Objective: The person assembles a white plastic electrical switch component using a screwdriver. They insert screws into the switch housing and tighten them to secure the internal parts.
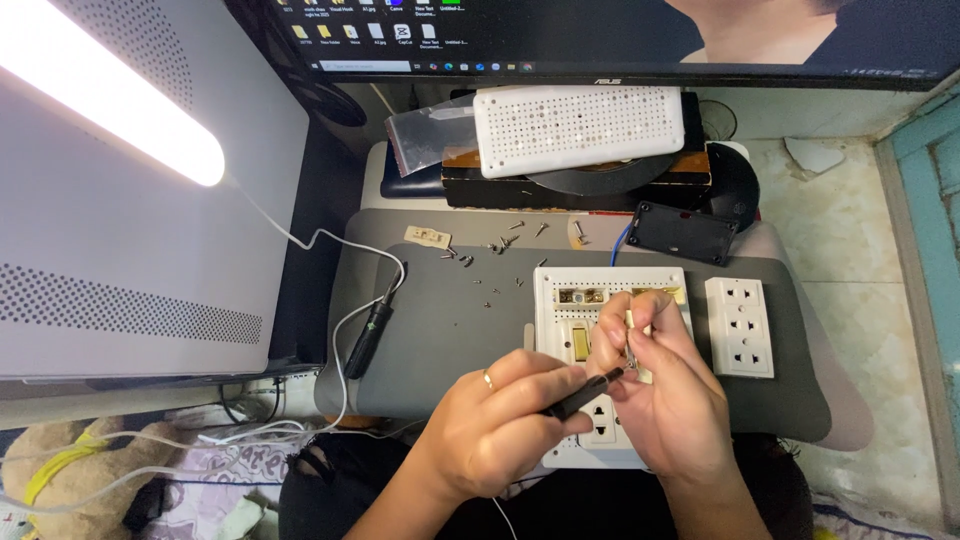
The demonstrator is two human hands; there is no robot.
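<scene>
My left hand (pixel 500 420) grips a black screwdriver (pixel 585 390), its tip pointing right toward a small metal part. My right hand (pixel 665 390) pinches that small metal part (pixel 631 348) between fingertips, just above a white socket panel (pixel 560 300) lying on the grey mat (pixel 440 330). The panel shows brass contacts near its top and a socket opening near my left fingers. A ring sits on a finger of my left hand.
A separate white triple outlet (pixel 739 326) lies right of the panel. Several loose screws (pixel 500 250) scatter on the mat's upper part. A black pen-like tool (pixel 370 335) with a white cable lies left. Behind are a perforated white cover (pixel 578 125), a black box (pixel 682 232) and a monitor (pixel 600 40).
</scene>
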